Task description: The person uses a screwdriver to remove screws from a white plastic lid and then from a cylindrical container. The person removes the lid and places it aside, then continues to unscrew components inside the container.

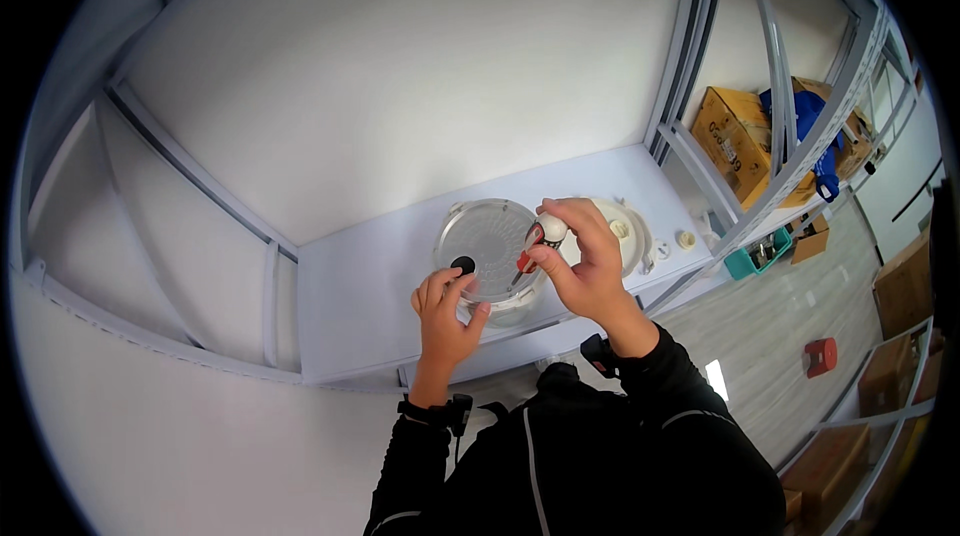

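Note:
A round appliance part with a grey, see-through top [484, 236] and a pale rim sits on the white shelf. My right hand [592, 261] grips a screwdriver [541, 240] with a red, white and black handle. Its shaft slants down toward the near right side of the rim; whether the tip touches a screw is too small to tell. At the near left of the top, my left hand [447, 318] rests with thumb and fingers apart. Its fingertips lie beside a round black disc [463, 264]. Partly behind my right hand is a cream round cover [634, 226].
Small white round parts [685, 239] lie right of the cover. Metal frame posts [688, 31] rise at the shelf's right end. Beyond are cardboard boxes [733, 141], a blue bag [805, 121] and a teal bin [745, 262]. A red object [820, 357] stands on the floor.

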Demonstrator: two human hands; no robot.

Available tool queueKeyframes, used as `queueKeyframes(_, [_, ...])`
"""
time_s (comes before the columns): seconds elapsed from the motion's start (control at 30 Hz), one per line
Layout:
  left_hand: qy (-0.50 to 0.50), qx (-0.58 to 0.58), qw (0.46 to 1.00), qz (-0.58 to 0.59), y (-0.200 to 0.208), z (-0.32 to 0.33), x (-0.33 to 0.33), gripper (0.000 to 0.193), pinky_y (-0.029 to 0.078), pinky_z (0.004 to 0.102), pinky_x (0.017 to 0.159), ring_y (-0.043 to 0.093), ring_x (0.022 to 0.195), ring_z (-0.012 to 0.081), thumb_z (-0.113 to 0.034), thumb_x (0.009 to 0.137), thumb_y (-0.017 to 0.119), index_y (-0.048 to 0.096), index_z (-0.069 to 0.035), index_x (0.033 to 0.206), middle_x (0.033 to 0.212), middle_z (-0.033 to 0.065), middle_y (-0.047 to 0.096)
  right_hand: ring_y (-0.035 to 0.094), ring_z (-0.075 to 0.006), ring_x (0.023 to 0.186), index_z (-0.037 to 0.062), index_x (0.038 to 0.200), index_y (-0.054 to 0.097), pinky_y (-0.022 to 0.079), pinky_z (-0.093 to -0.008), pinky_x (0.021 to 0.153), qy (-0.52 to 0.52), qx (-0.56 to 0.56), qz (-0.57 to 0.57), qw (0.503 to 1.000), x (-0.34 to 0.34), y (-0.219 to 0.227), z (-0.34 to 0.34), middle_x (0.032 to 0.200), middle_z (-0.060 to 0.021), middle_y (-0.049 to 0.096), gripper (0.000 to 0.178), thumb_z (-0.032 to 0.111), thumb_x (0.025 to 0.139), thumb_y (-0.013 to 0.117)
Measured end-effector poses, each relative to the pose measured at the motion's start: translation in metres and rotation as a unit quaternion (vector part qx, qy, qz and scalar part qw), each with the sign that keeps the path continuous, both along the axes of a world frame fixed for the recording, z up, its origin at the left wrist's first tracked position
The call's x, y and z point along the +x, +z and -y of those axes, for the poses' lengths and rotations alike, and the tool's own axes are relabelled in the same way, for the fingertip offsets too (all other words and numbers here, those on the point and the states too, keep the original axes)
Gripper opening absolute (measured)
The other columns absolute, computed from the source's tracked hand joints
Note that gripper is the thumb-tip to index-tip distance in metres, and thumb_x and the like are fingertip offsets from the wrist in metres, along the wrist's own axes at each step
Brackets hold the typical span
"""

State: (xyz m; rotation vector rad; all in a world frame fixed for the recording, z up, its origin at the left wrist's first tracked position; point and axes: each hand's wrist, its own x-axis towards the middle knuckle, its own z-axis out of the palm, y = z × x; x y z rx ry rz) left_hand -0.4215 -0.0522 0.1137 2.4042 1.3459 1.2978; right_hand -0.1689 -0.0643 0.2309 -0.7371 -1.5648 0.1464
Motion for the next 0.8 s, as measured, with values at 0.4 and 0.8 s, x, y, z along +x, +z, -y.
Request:
queueKeyframes(0.4, [0.007,0.019,1.000,-0.014,-0.006,-0.006,-0.003,0.044,0.033,0.0461,0.104,0.057,0.118,0.0278,-0.038,0.070,0.098,0.070,-0.017,0.095,0.111,0.0000,0.067,0.070,-0.0333,0.108,-0.0012,0.135,0.068,0.056,-0.0398,0.095,0.007,-0.003,-0.011,1.000,-0.002,-0.003,0.000,0.122,-0.0190,0.072,0.052,0.009,0.088,0.088])
queueKeyframes(0.8, [0.061,0.055,0.996,0.041,-0.013,0.019,0.069,0.039,0.043,0.0410,0.086,0.054,0.093,0.0260,-0.038,0.072,0.098,0.070,-0.016,0.089,0.096,-0.0023,0.065,0.069,-0.0333,0.109,-0.0014,0.135,0.069,0.055,-0.0409,0.096,-0.004,-0.015,-0.023,1.000,-0.001,-0.008,-0.001,0.119,-0.0186,0.072,0.051,0.010,0.089,0.087])
